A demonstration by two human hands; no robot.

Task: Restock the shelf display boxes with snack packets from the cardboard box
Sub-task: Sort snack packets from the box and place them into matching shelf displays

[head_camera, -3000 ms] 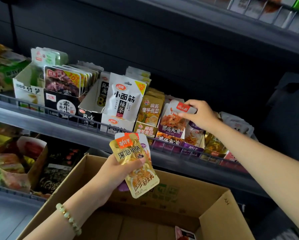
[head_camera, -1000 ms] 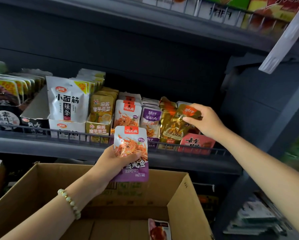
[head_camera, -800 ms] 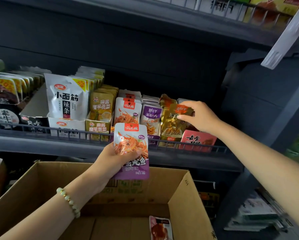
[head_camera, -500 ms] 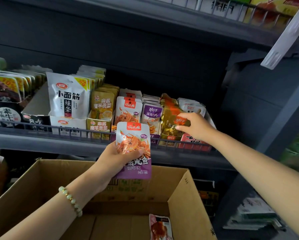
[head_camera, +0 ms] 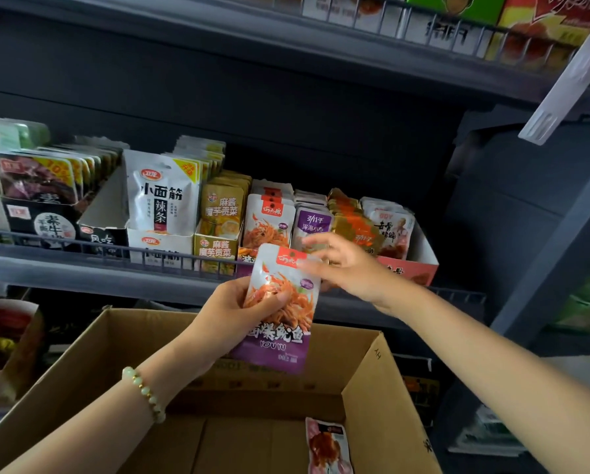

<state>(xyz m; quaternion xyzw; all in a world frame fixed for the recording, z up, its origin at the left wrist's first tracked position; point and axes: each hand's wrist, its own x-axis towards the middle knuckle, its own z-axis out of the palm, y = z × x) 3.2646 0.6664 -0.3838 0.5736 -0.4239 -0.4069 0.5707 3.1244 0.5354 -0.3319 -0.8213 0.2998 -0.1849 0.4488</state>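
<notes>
My left hand [head_camera: 232,316] grips a white and purple squid snack packet [head_camera: 281,313] upright over the open cardboard box [head_camera: 368,378]. My right hand [head_camera: 351,268] is just right of the packet's top, fingers spread, with fingertips at its upper right corner; the motion blur hides whether they pinch it. Behind them, the shelf display boxes hold matching squid packets [head_camera: 269,224], purple packets [head_camera: 312,222], gold packets [head_camera: 350,222] and a red box [head_camera: 413,271] of white packets. One loose packet [head_camera: 327,446] lies on the cardboard box floor.
A wire rail [head_camera: 81,244] runs along the shelf front. Further left stand white noodle packets [head_camera: 162,196], yellow packets [head_camera: 221,210] and dark packets [head_camera: 37,179]. An upper shelf [head_camera: 423,59] overhangs. A lower shelf [head_camera: 6,340] holds more snacks at the left.
My right hand let go of the gold packet, which now stands in its display box, and moved down-left to the top of the squid packet. My left hand stayed holding that packet.
</notes>
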